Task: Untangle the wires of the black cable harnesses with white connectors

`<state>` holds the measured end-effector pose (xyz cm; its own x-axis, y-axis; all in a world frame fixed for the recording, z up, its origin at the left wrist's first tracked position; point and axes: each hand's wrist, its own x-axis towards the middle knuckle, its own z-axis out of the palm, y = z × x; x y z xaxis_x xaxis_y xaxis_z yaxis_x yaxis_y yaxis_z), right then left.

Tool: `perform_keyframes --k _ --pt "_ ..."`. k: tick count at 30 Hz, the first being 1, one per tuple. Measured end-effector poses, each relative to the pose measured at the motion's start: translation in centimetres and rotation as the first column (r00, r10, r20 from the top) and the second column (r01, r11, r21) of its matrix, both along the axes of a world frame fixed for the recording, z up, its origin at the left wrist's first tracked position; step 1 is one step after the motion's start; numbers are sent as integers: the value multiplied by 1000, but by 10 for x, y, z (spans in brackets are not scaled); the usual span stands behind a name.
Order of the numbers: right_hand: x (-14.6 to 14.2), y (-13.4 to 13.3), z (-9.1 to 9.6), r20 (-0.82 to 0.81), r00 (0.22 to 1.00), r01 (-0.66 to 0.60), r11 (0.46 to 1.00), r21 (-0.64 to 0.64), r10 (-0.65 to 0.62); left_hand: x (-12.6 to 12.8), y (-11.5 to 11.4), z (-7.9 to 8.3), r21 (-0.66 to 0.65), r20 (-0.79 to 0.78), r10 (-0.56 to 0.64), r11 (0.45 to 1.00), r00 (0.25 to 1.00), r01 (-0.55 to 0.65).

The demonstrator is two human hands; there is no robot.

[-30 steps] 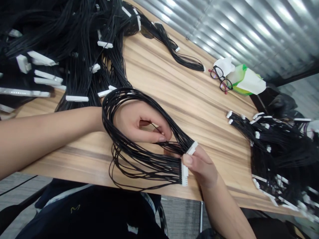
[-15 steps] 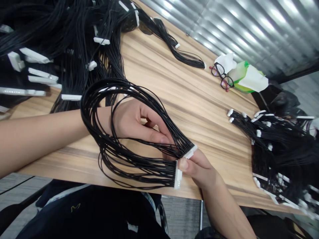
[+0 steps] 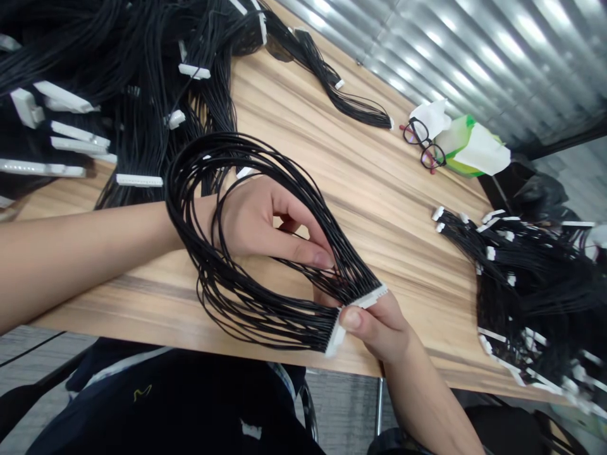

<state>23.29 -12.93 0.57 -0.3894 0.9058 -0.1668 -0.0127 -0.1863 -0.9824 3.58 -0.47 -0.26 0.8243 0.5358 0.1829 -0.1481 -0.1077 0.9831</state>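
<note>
Pinching a looped black wire harness (image 3: 222, 189) in the left hand (image 3: 256, 230), fingertips pressed onto strands, right hand (image 3: 379, 332) clamping white connectors (image 3: 367, 297) over the worktop (image 3: 303, 126); kinda risky, uneven tugging maybe popping crimps, loops snagging the next bundle (image 3: 142, 95).

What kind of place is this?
Likely a wire-harness assembly workspace: piles of black wire harnesses ending in white multi-pin connectors spread across a wood-grain table, with a corrugated metal wall behind.

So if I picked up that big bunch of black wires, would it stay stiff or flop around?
Those thin black wires would probably flop, since they bend in soft loops around the left hand. They likely feel light. The white plastic connector looks stiffer, because it keeps a straight edge.
</note>
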Motion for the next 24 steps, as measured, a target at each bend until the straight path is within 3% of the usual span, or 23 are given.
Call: perform_keyframes --k 4,7,10,13,16,18,21,22,24 --pt "4 0 -3 -18 999 43 999 -2 -43 -1 6 -4 55 -58 -13 998 998 16" --pt "7 5 -7 -18 971 238 971 -4 -238 1 17 -8 162 -75 36 986 997 -23" --pt "4 14 -9 -98 836 548 831 94 -540 2 24 -11 111 -119 266 961 957 -253" --pt "-3 22 -11 -172 740 672 712 203 -650 1 22 -12 136 -202 489 872 849 -470" --pt "-8 24 -14 -195 683 728 635 258 -704 0 13 -12 389 -129 621 749 773 -536" --pt "-9 22 -18 -192 671 736 613 288 -716 0 6 -12 602 -6 665 599 747 -528" --pt "-9 18 -25 -166 693 708 621 336 -702 -2 -2 -11 818 172 605 352 778 -454" --pt "-9 17 -28 -158 699 700 623 348 -698 -2 -4 -10 853 217 553 293 804 -432" --pt "-9 15 -31 -136 707 688 629 363 -694 -2 -5 -8 888 240 455 253 858 -383"
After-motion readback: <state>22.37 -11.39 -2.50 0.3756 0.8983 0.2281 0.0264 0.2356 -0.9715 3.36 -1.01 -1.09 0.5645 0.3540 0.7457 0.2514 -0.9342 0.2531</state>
